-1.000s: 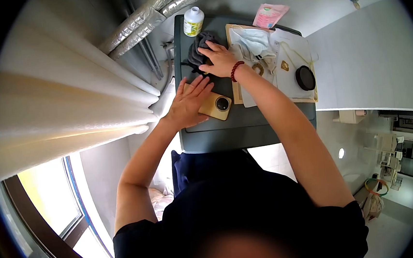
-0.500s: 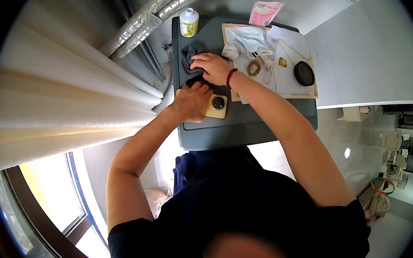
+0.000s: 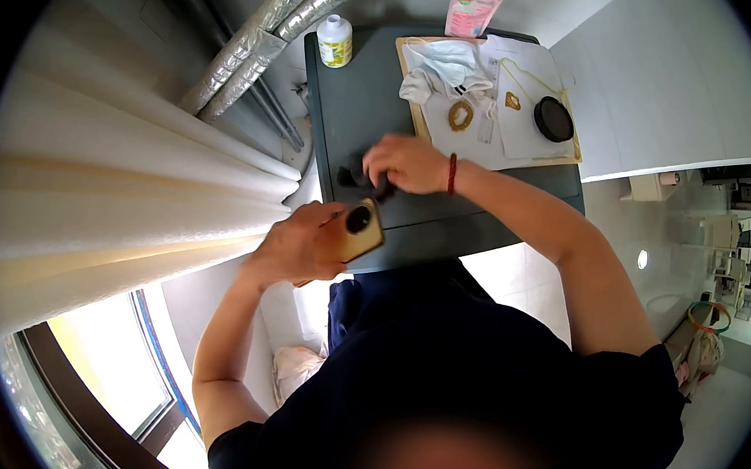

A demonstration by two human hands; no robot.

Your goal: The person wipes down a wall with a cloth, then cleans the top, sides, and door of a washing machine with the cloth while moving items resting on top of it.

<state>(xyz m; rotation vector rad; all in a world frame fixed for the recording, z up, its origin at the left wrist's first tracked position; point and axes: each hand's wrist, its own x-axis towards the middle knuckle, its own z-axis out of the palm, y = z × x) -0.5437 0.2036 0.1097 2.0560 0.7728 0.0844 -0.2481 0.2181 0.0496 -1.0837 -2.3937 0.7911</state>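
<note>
My left hand [image 3: 303, 243] is closed round a gold smartphone [image 3: 364, 243] with a round black camera bump, at the near left edge of the grey table. The phone is tilted, and the hand covers much of it. Just beyond it, my right hand [image 3: 407, 163] pinches a dark grey cloth [image 3: 359, 176], bunched up and partly hidden under the fingers. Cloth and phone are close together; whether they touch I cannot tell. A red bracelet [image 3: 453, 175] circles my right wrist.
A grey table [image 3: 481, 235] bears a white bottle [image 3: 336, 44], a pink pouch [image 3: 473, 13] and a board [image 3: 417, 125] with papers, a face mask [image 3: 450, 63], a ring-shaped brown item [image 3: 461, 116] and a black round lid-like item [image 3: 553, 120]. A cream curtain [image 3: 143, 191] hangs at left.
My left hand has lifted the smartphone off the table and drawn it toward me and left. My right hand has pulled the cloth from the table's far left toward the phone.
</note>
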